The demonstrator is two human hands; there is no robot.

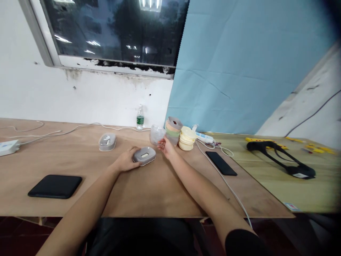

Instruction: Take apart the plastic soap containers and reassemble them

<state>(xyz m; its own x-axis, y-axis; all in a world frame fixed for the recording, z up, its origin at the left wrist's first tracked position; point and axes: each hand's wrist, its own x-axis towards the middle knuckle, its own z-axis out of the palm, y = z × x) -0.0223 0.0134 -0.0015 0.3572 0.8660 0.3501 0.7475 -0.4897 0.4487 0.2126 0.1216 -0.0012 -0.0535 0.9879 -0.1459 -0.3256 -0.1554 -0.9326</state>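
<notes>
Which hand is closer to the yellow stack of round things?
Right. The right hand is just left of the pale yellow stacked discs. The left hand is farther left, on a grey lidded box.

This looks like a makeshift workroom: a bare plywood worktop [160, 193] with a power strip [7, 147] sits against a stained white wall [80, 99] under a window [112, 32]. A blue backdrop [234, 64] hangs beside it.

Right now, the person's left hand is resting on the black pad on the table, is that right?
Not quite: the left hand is resting on the grey plastic box, not on that pad, as the head view shows.
</notes>
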